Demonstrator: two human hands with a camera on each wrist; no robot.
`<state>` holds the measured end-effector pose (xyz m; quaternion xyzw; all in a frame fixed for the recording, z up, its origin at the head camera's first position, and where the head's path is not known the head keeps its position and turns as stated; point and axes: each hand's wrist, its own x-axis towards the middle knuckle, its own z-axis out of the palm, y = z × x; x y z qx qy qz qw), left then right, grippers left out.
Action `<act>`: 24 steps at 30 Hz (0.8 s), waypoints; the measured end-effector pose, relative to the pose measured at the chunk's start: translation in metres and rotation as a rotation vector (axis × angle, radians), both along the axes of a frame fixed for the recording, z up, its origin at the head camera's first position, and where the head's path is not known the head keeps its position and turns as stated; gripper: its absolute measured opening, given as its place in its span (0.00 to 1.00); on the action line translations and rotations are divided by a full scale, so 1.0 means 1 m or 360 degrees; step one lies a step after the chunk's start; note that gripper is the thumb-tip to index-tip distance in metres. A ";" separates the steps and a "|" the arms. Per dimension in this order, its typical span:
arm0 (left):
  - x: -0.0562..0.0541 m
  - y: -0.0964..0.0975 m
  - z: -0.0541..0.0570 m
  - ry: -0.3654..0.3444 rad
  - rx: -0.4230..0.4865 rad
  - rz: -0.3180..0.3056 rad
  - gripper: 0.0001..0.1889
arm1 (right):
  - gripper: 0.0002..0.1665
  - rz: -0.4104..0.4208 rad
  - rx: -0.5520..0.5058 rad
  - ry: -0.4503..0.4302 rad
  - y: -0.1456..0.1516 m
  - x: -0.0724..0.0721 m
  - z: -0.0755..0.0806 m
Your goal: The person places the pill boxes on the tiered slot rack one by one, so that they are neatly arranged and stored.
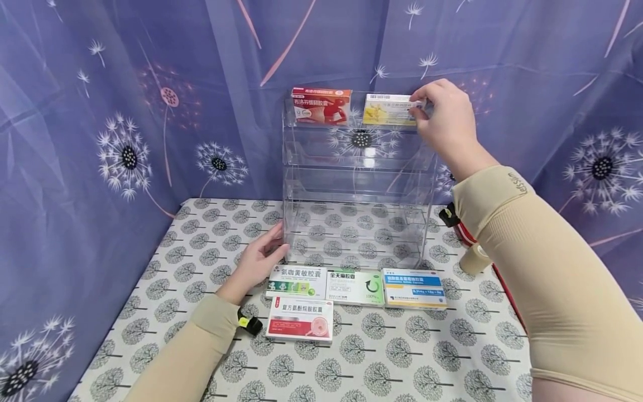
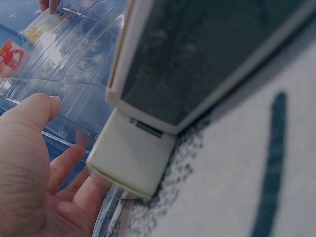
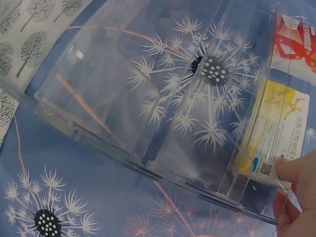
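A clear tiered display rack (image 1: 354, 192) stands on the table. At its top tier my right hand (image 1: 447, 120) pinches the right end of a white and yellow medicine box (image 1: 387, 114) between thumb and fingers. In the right wrist view, that box (image 3: 276, 128) sits behind the tier's clear front lip. Left of it on the same tier is a red and white medicine box (image 1: 321, 107). My left hand (image 1: 256, 259) rests at the rack's lower left side, fingers extended along the edge and thumb toward the front.
In front of the rack lie a green-striped box (image 1: 296, 281), a green and white box (image 1: 354, 286), a blue and white box (image 1: 414, 288) and a red and white box (image 1: 300, 319). A beige roll (image 1: 475, 259) lies right of the rack. A patterned curtain (image 1: 241, 111) hangs behind.
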<state>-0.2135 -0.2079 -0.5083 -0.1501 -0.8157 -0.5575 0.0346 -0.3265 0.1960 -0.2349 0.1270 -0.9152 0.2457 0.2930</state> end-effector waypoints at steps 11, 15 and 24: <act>0.000 0.000 -0.003 -0.0033 0.0028 0.0017 0.37 | 0.11 0.0038 -0.0131 0.0201 -0.004 0.008 -0.008; -0.001 -0.001 -0.004 -0.0033 0.0022 0.0018 0.37 | 0.11 0.0121 -0.0163 0.0324 -0.009 0.014 -0.014; 0.001 0.000 0.000 -0.0058 0.0019 0.0005 0.38 | 0.17 0.0335 -0.0152 0.0488 -0.015 0.031 -0.043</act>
